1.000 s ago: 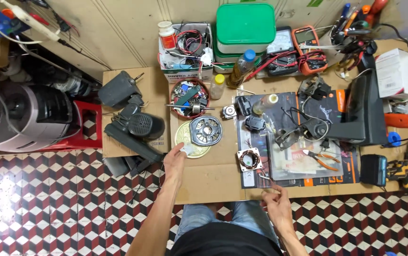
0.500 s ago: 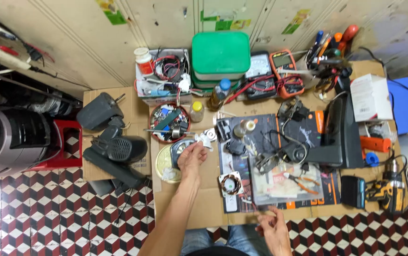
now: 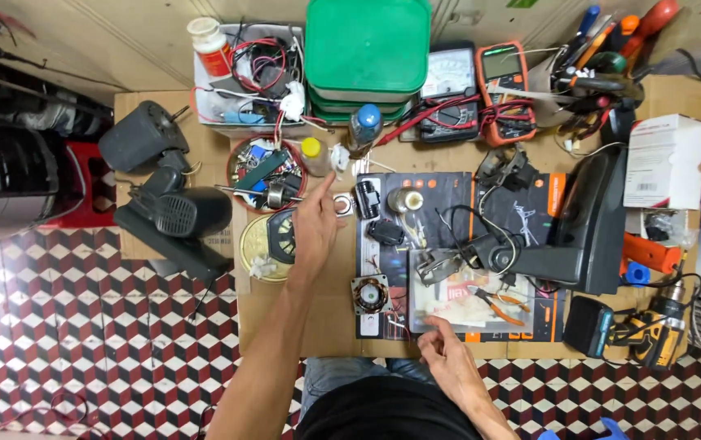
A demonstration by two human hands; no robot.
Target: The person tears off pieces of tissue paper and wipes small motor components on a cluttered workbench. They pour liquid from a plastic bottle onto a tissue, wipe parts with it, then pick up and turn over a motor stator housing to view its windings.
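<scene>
reaching left hand [image 3: 315, 224] nears one small ring [image 3: 342, 205], two multimeters [image 3: 481, 85] beyond.

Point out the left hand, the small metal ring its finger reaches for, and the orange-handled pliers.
left hand [image 3: 315, 231]: head view, back of the hand.
small metal ring [image 3: 343, 205]: head view, its rim.
orange-handled pliers [image 3: 497, 301]: head view, near the pivot.

white carton with label [image 3: 665, 160] at right edge, orange multimeter with grey screen [image 3: 504, 91] top centre, grey analog meter with dial face [image 3: 448, 81] beside it, red-labelled white bottle [image 3: 210, 47] top left
</scene>
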